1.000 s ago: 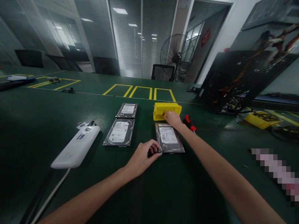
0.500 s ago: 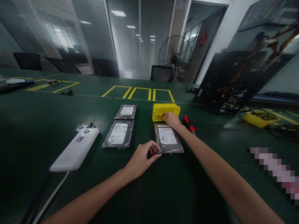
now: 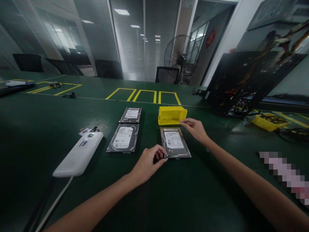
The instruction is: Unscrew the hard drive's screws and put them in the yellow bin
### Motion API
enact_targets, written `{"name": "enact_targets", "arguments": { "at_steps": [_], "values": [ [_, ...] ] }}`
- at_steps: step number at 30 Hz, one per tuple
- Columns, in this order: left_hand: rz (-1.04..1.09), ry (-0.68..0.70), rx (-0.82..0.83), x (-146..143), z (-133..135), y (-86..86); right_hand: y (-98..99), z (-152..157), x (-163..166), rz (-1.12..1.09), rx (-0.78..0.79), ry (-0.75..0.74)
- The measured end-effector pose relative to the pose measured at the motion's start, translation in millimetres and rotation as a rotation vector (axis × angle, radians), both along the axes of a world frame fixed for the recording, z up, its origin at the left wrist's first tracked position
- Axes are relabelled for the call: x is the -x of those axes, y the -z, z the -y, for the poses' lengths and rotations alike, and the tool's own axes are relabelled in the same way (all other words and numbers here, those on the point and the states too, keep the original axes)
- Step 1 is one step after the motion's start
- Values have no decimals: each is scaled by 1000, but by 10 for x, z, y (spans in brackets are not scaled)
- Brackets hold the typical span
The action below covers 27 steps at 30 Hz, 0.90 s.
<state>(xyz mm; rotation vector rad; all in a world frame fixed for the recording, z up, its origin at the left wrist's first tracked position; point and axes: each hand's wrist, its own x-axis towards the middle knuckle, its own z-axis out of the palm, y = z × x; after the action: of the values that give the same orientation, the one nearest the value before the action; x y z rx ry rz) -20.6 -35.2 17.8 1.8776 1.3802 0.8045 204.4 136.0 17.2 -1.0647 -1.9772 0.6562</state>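
We see a hard drive point(image 3: 176, 149) lying flat, label up, in the middle of the green tabletop point(image 3: 169, 199), well short of the far edge. Our left hand point(image 3: 146, 163) is at its near left corner, forearm coming in from the near edge; thumb and forefinger sit almost together there, perhaps to steady the drive. Whether they pinch the corner itself or some small piece beside it, we cannot tell.

Our right hand point(image 3: 196, 129) reaches in from the tabletop's near right corner. Its fingertips are bunched at the near right corner of a yellow bin point(image 3: 166, 122); we cannot make out anything between them. The bin stands just beyond the drive, toward the far edge, its hollow facing us, probably so that our fingers can get inside easily.

Toward the left edge, two more drives point(image 3: 123, 138) lie end to end, also label up, which seems to keep them apart from the one under our hands. Farther left is a white device point(image 3: 79, 156), its pale cable point(image 3: 56, 199) trailing toward the near left corner. Near the far edge, yellow tape outlines point(image 3: 154, 97) presumably mark out places for things.
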Motion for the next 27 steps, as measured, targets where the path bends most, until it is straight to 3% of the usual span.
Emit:
{"name": "enact_targets", "arguments": {
  "at_steps": [4,9,16,27],
  "values": [
    [-2,-1,8,13,-7,24,60,160,-278,-14,103,37],
    [-4,-7,1,7,-16,26,136,93,-287,40,122,16],
    [-8,-7,8,-16,-2,-23,178,-112,-150,224,1,21],
    [-23,-11,30,-17,5,-61,237,-18,-95,266,-95,61]
  ]
}}
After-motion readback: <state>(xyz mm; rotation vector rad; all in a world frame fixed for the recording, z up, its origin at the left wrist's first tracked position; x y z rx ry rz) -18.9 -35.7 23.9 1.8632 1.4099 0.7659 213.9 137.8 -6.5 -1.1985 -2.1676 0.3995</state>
